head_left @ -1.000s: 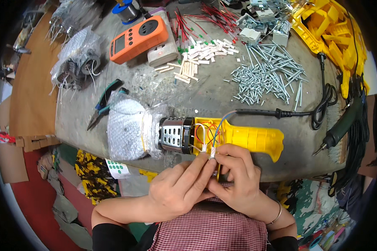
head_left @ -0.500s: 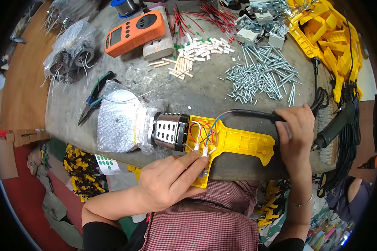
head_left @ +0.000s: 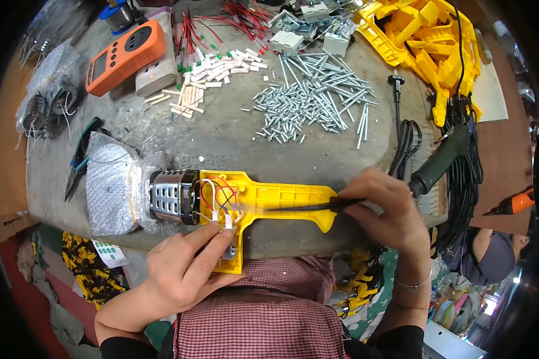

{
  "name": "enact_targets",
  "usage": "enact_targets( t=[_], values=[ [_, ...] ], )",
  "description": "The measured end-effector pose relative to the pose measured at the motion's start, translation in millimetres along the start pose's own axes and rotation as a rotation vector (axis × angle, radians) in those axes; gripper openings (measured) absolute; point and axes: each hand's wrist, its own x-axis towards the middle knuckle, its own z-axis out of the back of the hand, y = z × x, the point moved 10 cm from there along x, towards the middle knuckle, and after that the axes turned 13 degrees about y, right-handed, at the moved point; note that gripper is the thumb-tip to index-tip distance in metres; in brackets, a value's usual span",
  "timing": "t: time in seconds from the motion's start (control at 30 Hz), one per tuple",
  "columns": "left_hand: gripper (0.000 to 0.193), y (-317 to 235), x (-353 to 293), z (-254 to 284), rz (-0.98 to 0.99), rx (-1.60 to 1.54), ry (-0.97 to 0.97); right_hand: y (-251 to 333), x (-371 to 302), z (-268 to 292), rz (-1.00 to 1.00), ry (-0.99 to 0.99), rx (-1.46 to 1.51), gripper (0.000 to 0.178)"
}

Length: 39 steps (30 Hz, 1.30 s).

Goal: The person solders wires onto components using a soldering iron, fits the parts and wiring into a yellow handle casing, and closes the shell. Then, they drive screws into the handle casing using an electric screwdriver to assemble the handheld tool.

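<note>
A yellow plastic housing half (head_left: 281, 194) with a long ribbed handle lies open side up at the table's near edge. Joined to its left end is a perforated metal barrel (head_left: 172, 194), and beyond that a bubble-wrapped part (head_left: 114, 185). My left hand (head_left: 182, 263) grips the housing's lower block, its fingertips pressing on white-sleeved wire ends (head_left: 228, 221). Red and white wires curl inside the housing. In my right hand (head_left: 389, 209), somewhat blurred, is a black cable (head_left: 305, 206), pinched just past the handle's tip and running along the handle.
Screws (head_left: 305, 107), white sleeves (head_left: 221, 67) and an orange meter (head_left: 126, 57) lie farther back. Pliers (head_left: 81, 158) are at the left. Yellow housings (head_left: 428, 36) are heaped back right, near a dark green power screwdriver (head_left: 440, 161) and a coiled plug cable (head_left: 404, 143). Another person (head_left: 488, 254) is at the far right.
My right hand has brought the cable down from above the handle to lie along it. My left hand keeps its hold. The whole view has shifted, so the table appears farther left.
</note>
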Motion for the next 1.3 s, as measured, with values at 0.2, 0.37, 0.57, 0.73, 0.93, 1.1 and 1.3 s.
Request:
enact_targets(
  t=[0.2, 0.37, 0.57, 0.73, 0.93, 1.1, 1.3],
  values=[
    [0.062, -6.6, -1.4, 3.6, -0.039, 0.032, -0.112, 7.4, -6.6, -4.9, 0.046, -0.068, -0.147, 0.025],
    [0.063, -5.2, -7.4, 4.4, -0.029, 0.028, -0.071, -53.5, -35.5, 120.1, -0.499, -0.598, -0.527, 0.019],
    [0.047, -2.3, 3.8, 15.8, -0.086, 0.009, -0.088, -132.4, 14.9, 152.4, -0.727, -0.455, -0.789, 0.038],
    [0.034, -8.8, 1.3, 25.8, -0.136, -0.041, -0.248, -56.3, -0.7, 167.4, -0.413, -0.733, -0.422, 0.024],
    [0.026, -0.4, -6.6, 22.5, -0.164, -0.071, -0.197, 159.3, 144.6, 86.6, 0.117, -0.328, -0.777, 0.019],
    [0.02, -8.3, -9.0, 22.9, -0.252, -0.075, -0.222, 169.7, 275.7, 14.3, 0.218, 0.041, -1.157, 0.021],
    [0.018, -10.7, -1.4, 14.4, -0.273, -0.232, -0.184, 152.8, 334.6, -9.5, -0.058, 0.256, -1.25, 0.024]
  ],
)
